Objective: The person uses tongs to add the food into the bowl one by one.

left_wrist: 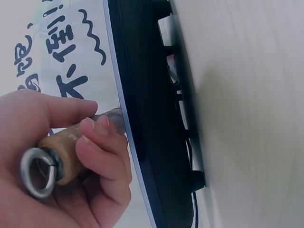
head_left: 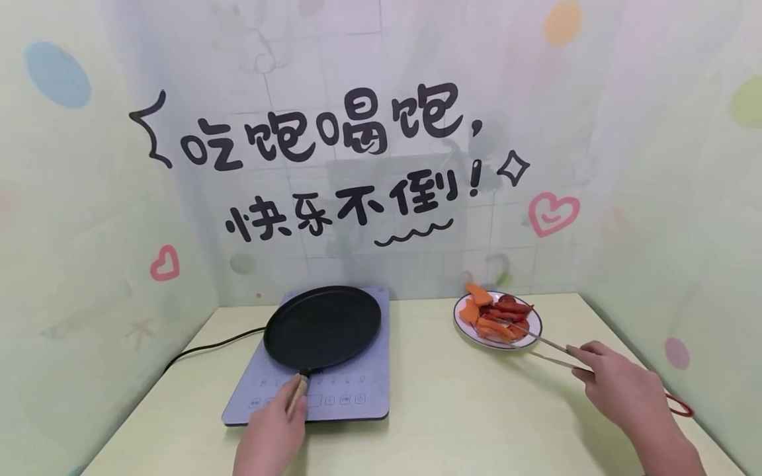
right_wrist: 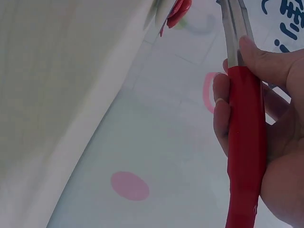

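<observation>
My left hand (head_left: 274, 430) grips the wooden handle (left_wrist: 64, 147) of a flat black frying pan (head_left: 324, 327). A metal ring (left_wrist: 35, 173) hangs at the handle's end. The pan is over an induction cooker (head_left: 375, 383) at left. My right hand (head_left: 625, 383) holds metal tongs with a red grip (right_wrist: 247, 142), thumb on the metal just above the red. The tongs' tips reach in among the food on a white, dark-rimmed plate (head_left: 471, 336) at the back right. Orange slices (head_left: 478, 294) and shiny red pieces (head_left: 513, 307) lie heaped there; the tips are partly hidden among them.
A black cord (head_left: 220, 342) runs from the cooker over the left table edge. The pale yellow table (head_left: 440, 403) is enclosed by printed walls at the back and sides, with black lettering (head_left: 360, 122) on the back one.
</observation>
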### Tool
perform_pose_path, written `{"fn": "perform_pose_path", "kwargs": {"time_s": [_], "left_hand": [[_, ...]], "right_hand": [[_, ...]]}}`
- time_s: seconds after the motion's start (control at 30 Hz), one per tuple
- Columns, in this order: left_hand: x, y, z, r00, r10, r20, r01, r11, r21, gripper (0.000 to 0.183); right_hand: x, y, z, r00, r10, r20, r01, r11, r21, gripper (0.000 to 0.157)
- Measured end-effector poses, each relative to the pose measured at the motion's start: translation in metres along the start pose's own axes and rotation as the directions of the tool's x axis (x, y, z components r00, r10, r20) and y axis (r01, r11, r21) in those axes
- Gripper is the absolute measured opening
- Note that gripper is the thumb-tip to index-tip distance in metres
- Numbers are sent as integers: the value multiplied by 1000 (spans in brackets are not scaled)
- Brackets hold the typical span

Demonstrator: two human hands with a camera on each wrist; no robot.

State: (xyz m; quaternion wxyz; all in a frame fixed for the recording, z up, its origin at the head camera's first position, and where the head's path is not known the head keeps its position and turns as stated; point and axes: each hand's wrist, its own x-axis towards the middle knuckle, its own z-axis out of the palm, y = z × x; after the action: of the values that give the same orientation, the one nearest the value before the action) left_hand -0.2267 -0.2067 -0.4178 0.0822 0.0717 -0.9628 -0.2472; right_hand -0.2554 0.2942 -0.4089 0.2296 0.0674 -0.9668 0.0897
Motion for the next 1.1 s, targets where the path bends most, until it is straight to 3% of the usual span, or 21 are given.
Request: {"fn": "perform_pose_path", "kwargs": {"time_s": [0.23,0.67,0.87,1.1], "left_hand": [[1,-3,0,1000,-30,8,30,1000,-5,50],[1,0,0,1000,13,-13,-13,1000,-8,49],[1,-1,2,999,37,-34,-37,999,-20,49],[-1,-1,2,1000,20,-16,-20,1000,-16,49]], "right_hand": [[-2,-1,9,1000,-11,4,11,1000,7,34],[1,3,10,999,-22,-50,22,1000,-18,36],[0,4,12,1000,7,-26,-7,1000,2,36],[0,2,11,998,-9,-55,9,1000,-7,37]]}}
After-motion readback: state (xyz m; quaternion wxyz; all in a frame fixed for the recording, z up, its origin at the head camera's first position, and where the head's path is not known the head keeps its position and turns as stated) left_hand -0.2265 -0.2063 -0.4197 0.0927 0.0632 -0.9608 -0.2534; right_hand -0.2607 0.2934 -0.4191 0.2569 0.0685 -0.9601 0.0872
